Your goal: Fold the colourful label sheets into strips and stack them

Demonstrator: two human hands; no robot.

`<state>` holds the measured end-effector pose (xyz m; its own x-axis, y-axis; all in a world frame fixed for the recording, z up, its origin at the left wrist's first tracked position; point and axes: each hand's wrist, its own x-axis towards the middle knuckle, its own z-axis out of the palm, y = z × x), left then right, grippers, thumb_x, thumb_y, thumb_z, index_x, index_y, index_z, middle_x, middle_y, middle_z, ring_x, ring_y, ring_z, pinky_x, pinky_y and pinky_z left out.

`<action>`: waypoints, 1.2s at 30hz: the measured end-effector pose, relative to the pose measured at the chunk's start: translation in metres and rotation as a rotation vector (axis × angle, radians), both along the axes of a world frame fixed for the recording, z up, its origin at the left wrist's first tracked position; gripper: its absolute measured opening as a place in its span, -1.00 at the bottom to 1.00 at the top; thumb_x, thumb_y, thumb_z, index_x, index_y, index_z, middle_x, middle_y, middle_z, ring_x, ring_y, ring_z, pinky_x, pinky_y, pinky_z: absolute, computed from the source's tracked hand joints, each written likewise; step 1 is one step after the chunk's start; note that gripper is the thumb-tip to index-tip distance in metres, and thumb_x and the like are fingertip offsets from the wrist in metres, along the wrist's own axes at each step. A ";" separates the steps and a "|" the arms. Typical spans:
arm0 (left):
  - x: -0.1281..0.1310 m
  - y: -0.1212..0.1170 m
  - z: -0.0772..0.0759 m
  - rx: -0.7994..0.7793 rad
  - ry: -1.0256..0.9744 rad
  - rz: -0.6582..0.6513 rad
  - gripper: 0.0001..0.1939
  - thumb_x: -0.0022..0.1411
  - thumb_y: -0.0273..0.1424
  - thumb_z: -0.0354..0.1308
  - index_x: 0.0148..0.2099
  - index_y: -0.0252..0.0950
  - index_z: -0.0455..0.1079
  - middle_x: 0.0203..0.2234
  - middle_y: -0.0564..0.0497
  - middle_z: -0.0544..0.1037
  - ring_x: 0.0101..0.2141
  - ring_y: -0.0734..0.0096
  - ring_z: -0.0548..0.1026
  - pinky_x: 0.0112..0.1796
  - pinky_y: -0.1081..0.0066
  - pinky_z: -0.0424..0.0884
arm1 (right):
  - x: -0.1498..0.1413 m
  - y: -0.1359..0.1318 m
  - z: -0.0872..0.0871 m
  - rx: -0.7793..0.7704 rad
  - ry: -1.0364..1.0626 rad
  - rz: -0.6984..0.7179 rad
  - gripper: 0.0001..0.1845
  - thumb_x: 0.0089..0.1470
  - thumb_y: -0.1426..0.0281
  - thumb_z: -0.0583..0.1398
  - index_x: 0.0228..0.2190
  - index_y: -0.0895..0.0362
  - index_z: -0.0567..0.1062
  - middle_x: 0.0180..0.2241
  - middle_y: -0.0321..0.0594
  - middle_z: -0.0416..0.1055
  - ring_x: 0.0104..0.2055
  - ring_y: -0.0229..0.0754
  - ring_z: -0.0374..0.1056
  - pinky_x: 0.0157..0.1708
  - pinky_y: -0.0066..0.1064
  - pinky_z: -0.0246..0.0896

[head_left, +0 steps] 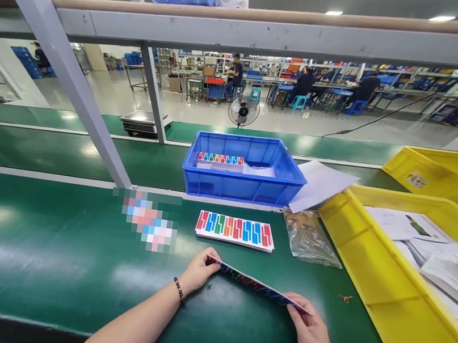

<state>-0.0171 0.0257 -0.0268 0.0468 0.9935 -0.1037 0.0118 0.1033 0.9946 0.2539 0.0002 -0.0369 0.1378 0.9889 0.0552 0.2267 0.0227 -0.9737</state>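
Note:
Both hands hold one thin card (257, 283) printed with coloured blocks, seen almost edge-on just above the green belt (49, 248). My left hand (198, 270) pinches its left end, and a bead bracelet sits on that wrist. My right hand (309, 327) grips the card's right end, fingers closed on it. Beyond the card a small stack of the same coloured cards (235, 230) lies flat on the belt. Farther back stands a blue crate (244, 168) with more such cards inside.
A clear plastic bag (309, 236) lies right of the stack. Loose white sheets (321, 185) rest beside the crate. A yellow bin (386, 298) with white papers fills the right side, with another yellow bin (447, 175) behind. A grey slanted frame post (74, 79) rises at left. People work at far benches.

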 end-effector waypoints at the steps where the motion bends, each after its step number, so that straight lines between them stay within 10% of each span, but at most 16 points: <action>1: -0.003 0.001 0.002 0.002 0.023 -0.028 -0.80 -0.07 -0.32 0.17 -0.49 -0.30 0.22 -0.58 0.12 0.31 -0.50 0.50 0.25 -0.39 0.47 0.17 | 0.002 0.000 0.003 0.004 -0.016 0.016 -0.61 -0.25 0.02 0.23 -0.58 0.11 0.49 -0.42 -0.12 0.50 -0.25 -0.01 0.41 -0.17 -0.25 0.30; 14: -0.032 0.006 0.014 0.038 0.221 -0.206 -0.91 0.04 -0.39 0.08 -0.45 -0.30 0.27 -0.56 0.10 0.34 -0.46 0.46 0.29 -0.33 0.43 0.20 | 0.016 -0.001 0.027 -0.181 -0.095 0.117 -0.57 -0.39 -0.01 0.28 -0.60 0.09 0.58 -0.52 -0.12 0.54 -0.39 0.03 0.43 -0.29 -0.23 0.35; 19: -0.030 -0.001 0.044 -0.064 -0.194 -0.519 -0.72 -0.05 -0.20 0.22 -0.44 -0.31 0.31 -0.52 0.02 0.40 -0.40 0.37 0.37 -0.27 0.33 0.26 | 0.009 -0.011 0.074 -0.221 0.069 0.591 -0.67 -0.26 0.06 0.26 -0.66 0.06 0.59 -0.57 -0.08 0.50 -0.42 0.04 0.43 -0.31 -0.15 0.34; 24: 0.008 -0.003 0.056 -0.160 -0.416 -0.777 -0.66 -0.22 -0.17 0.33 -0.53 -0.32 0.35 -0.52 -0.01 0.39 -0.33 0.27 0.39 -0.19 0.27 0.25 | -0.032 -0.002 0.086 -0.113 0.165 0.736 -0.75 -0.23 0.14 0.29 -0.68 0.06 0.58 0.00 -0.06 0.34 0.09 0.13 0.16 0.07 -0.07 -0.04; 31: 0.049 -0.010 0.034 -0.419 -0.639 -0.587 -0.71 -0.27 -0.34 0.38 -0.45 -0.35 0.43 -0.60 0.07 0.41 -0.60 0.58 0.31 -0.42 0.48 0.24 | -0.059 0.006 0.075 -0.152 0.180 0.742 -0.85 -0.23 0.24 0.31 -0.60 0.06 0.59 -0.15 -0.08 0.45 0.13 0.07 0.09 0.06 -0.07 -0.04; 36: 0.044 -0.018 0.032 -0.535 -0.782 -0.411 -0.64 -0.05 -0.19 0.22 -0.27 -0.36 0.45 -0.43 -0.07 0.53 -0.40 0.36 0.47 -0.28 0.35 0.32 | -0.054 0.006 0.076 -0.227 0.220 0.575 -0.71 -0.20 0.16 0.27 -0.51 0.14 0.60 -0.29 -0.07 0.48 -0.21 0.00 0.36 -0.19 -0.19 0.26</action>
